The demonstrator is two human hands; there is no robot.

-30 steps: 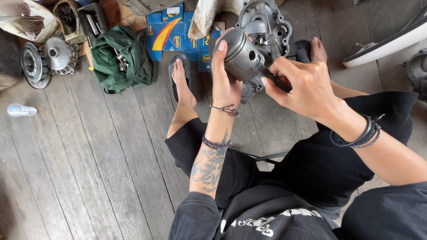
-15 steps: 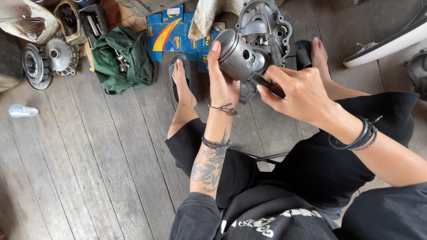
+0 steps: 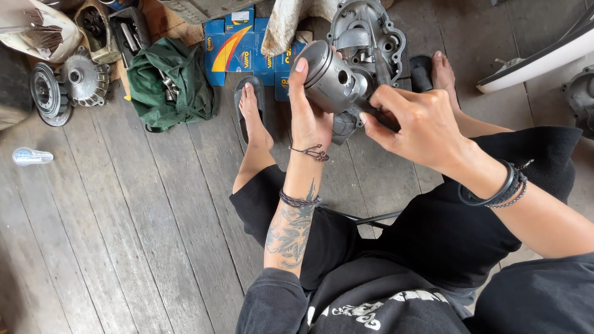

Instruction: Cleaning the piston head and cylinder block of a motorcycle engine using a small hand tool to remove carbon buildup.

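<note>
A grey metal piston [image 3: 328,77] is held up in front of me, its round crown tilted to the upper left. My left hand [image 3: 307,117] wraps its near side, thumb up along the rim. My right hand [image 3: 416,124] grips a dark tool handle [image 3: 378,116] whose tip meets the piston's side near the pin hole. Behind the piston, a grey engine casing [image 3: 371,34] rests on the plank floor between my two bare feet.
A green cloth bag [image 3: 168,83] with tools lies on the floor at left, next to blue and yellow cardboard boxes [image 3: 229,43]. Round metal engine parts [image 3: 68,83] sit at far left. A small clear bottle [image 3: 31,156] lies on the planks.
The piston and both hands have shifted slightly left and its crown has tilted a little further over. The grips are unchanged.
</note>
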